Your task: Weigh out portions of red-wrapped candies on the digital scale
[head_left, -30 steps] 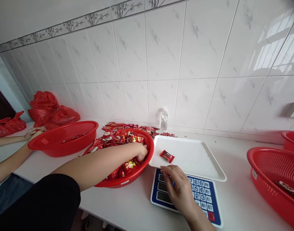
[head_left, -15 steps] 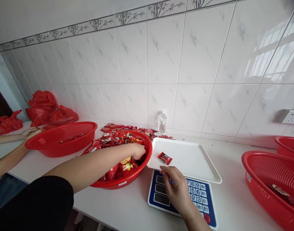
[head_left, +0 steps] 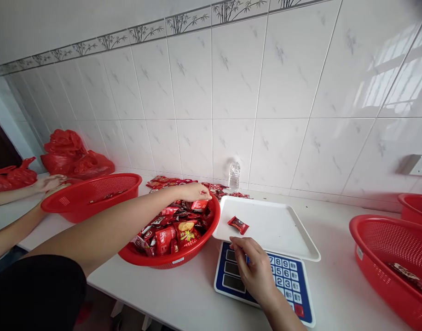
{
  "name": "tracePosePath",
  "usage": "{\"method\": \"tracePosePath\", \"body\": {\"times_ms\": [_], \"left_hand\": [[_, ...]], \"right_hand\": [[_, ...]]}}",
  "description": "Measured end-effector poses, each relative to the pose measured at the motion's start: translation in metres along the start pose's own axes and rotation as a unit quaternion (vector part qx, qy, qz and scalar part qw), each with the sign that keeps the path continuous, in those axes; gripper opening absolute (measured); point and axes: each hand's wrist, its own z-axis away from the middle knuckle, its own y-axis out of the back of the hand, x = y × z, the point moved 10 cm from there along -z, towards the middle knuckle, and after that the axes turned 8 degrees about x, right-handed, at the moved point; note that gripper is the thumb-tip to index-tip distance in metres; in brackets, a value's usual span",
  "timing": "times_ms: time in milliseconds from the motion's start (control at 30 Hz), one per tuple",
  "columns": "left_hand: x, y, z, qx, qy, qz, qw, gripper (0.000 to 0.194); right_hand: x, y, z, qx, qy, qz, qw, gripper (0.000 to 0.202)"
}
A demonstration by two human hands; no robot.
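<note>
My left hand (head_left: 194,191) is over the back of a red basket (head_left: 216,220) full of red snack packets (head_left: 165,238), its fingers pinched together; what they hold, if anything, is hidden. A blue and white scale (head_left: 309,294) stands right of the basket, with a white tray (head_left: 276,227) on top. One red packet (head_left: 238,225) lies on the tray's left part. My right hand (head_left: 252,262) hovers over the scale's keypad by the tray's front edge, thumb and fingertips together around something too small to make out.
Loose red packets (head_left: 162,180) and a clear bottle (head_left: 234,176) stand by the wall. Another red basket (head_left: 93,193) and red bags (head_left: 64,151) are on the left, beside another person's hands (head_left: 50,184). More red baskets (head_left: 376,262) stand at right.
My left hand has risen from among the packets to the basket's back rim. The view has shifted slightly. My right hand keeps its place by the tray.
</note>
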Motion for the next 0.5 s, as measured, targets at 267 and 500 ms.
{"method": "tracePosePath", "body": {"times_ms": [267, 500], "left_hand": [[0.059, -0.014, -0.016, 0.03, -0.065, 0.128, 0.989, 0.048], [0.084, -0.062, -0.019, -0.042, -0.11, -0.027, 0.993, 0.039]], "right_hand": [[0.004, -0.002, 0.001, 0.0, -0.008, 0.004, 1.0, 0.026], [0.003, -0.002, 0.0, 0.001, -0.005, 0.014, 1.0, 0.025]]}}
